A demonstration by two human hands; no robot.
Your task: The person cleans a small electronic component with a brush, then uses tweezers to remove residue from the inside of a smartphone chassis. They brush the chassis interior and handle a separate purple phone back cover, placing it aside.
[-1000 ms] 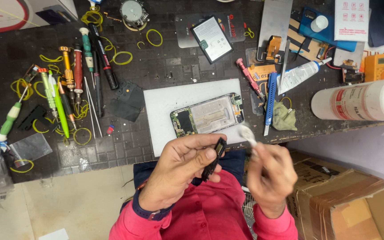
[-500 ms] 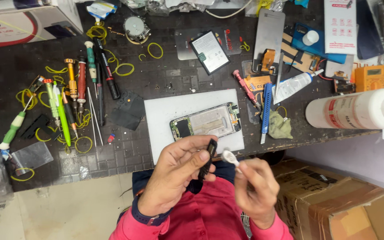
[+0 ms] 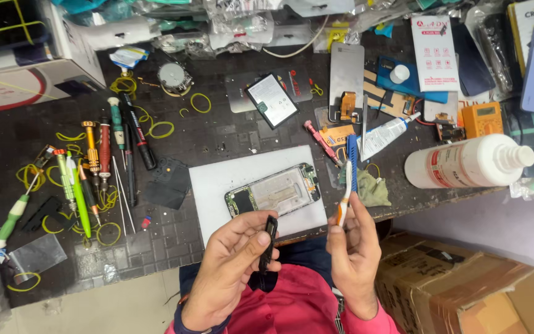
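cluttered dark workbench (image 3: 217,139); at its near edge the left hand (image 3: 233,260) pinches a small black part (image 3: 269,242), the right hand (image 3: 353,250) grips a white-orange brush (image 3: 343,196) (opened phone (image 3: 273,193) just beyond)

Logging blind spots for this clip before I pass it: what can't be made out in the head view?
- Small black part in the left hand: fingers cover its lower end; its kind is too small to tell.
- White-and-orange brush in the right hand: the palm hides its lower handle.
- Opened phone on the white mat: inner components too small to identify.
- Cardboard box: cut off by the bottom and right edges.
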